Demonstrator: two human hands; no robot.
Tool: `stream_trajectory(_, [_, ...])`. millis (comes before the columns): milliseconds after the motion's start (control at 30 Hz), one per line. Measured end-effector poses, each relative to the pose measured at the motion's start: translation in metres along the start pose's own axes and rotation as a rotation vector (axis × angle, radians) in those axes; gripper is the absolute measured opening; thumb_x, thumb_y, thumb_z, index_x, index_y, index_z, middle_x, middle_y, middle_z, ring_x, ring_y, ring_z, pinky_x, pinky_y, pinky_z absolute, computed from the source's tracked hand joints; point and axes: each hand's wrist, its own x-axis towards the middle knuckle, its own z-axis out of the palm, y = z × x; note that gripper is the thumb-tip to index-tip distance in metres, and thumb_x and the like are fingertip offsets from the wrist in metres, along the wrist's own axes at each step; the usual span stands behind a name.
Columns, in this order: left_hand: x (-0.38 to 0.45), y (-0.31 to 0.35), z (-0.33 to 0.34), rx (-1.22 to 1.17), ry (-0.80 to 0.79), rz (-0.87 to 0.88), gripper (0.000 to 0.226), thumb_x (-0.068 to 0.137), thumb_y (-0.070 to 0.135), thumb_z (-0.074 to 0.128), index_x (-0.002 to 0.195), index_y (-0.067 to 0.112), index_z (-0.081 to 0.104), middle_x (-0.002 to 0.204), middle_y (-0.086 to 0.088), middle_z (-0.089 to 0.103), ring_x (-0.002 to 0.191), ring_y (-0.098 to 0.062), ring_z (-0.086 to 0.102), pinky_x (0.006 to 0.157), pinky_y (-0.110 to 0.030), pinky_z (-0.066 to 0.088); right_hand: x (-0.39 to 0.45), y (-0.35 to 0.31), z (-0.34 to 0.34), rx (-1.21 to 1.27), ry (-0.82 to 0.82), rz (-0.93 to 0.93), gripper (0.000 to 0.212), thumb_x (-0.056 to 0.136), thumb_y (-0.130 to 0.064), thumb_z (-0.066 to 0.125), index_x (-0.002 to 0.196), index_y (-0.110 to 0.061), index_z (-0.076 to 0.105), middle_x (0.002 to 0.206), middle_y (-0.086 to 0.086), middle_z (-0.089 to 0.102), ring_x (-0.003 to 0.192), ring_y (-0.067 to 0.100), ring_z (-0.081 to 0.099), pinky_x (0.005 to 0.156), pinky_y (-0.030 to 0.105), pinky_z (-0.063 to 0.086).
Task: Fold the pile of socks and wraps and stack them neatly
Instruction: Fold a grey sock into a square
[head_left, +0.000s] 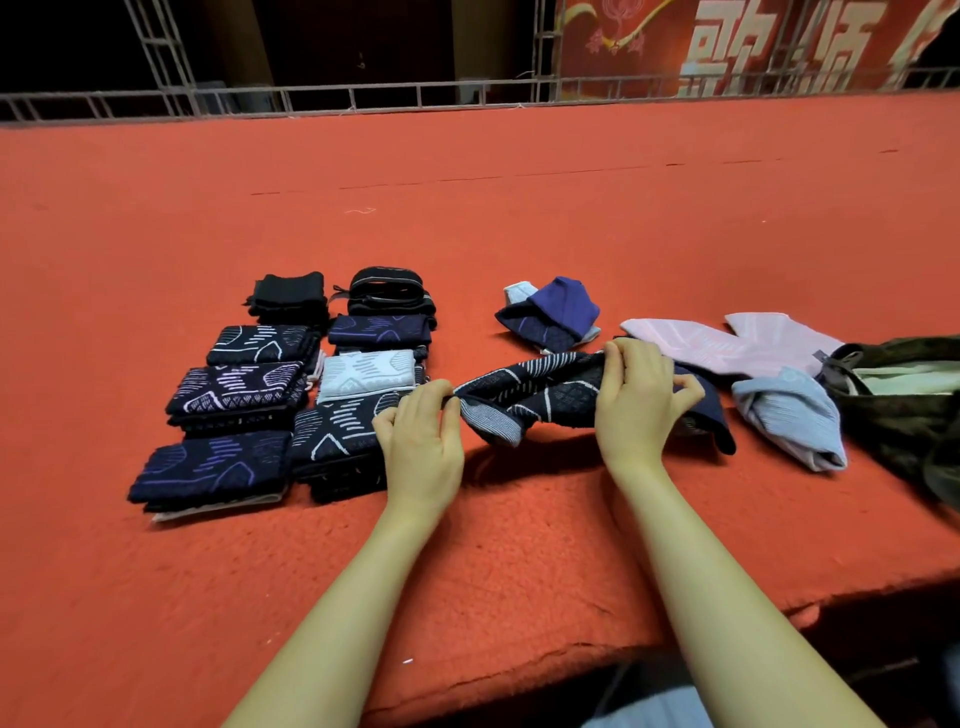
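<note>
Both hands pinch a dark patterned sock (530, 397): the left hand (423, 441) grips its striped end, the right hand (641, 397) the other. It stretches left to right just above the red desk (519, 519), between folded stacks (291, 395) and loose pink socks (727, 343).

A dark navy patterned knit sock (530, 389) hung stretched mid-frame; folded navy and white stacks (270, 395) sat left, loose pink socks (727, 345) right.
</note>
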Motion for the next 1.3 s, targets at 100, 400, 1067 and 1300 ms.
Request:
stream_trajectory(100, [0.001, -0.007, -0.008, 0.054, -0.013, 0.046, 0.012, 0.090, 0.030, 0.039, 0.098, 0.030, 0.048, 0.088, 0.008, 0.061, 0.083, -0.010, 0.048, 0.078, -0.026, 0.019, 0.001, 0.000, 0.000, 0.017, 0.014, 0.040, 0.029, 0.095, -0.029, 0.040, 0.088, -0.014, 0.064, 0.079, 0.003, 0.065, 0.072, 0.027, 0.058, 0.075, 0.036, 0.020])
stream_trajectory(400, [0.009, -0.014, -0.016, 0.215, -0.071, 0.033, 0.027, 0.087, 0.035, 0.037, 0.092, 0.019, 0.059, 0.093, 0.004, 0.060, 0.090, -0.015, 0.043, 0.077, -0.027, 0.017, 0.002, -0.005, -0.005, 0.023, -0.137, 0.108, 0.022, 0.098, -0.024, 0.047, 0.091, -0.011, 0.063, 0.084, 0.010, 0.066, 0.082, 0.031, 0.052, 0.080, 0.036, 0.019])
stream_trajectory(1067, [-0.043, -0.012, 0.002, 0.383, -0.345, 0.359, 0.030, 0.080, 0.041, 0.051, 0.086, 0.018, 0.069, 0.100, 0.000, 0.067, 0.098, -0.024, 0.063, 0.082, -0.037, 0.029, -0.063, 0.019, -0.008, 0.042, -0.595, -0.617, 0.036, 0.084, -0.052, 0.046, 0.107, -0.033, 0.067, 0.107, -0.011, 0.063, 0.102, 0.008, 0.047, 0.082, 0.034, 0.019])
stream_trajectory(1300, [-0.046, -0.016, 0.003, 0.343, -0.306, 0.441, 0.024, 0.082, 0.038, 0.052, 0.082, 0.017, 0.065, 0.097, 0.004, 0.066, 0.109, -0.019, 0.053, 0.084, -0.036, 0.028, -0.064, 0.018, -0.002, 0.053, -0.469, -0.553, 0.032, 0.091, -0.043, 0.042, 0.086, -0.029, 0.070, 0.094, -0.012, 0.065, 0.096, 0.009, 0.046, 0.080, 0.035, 0.019])
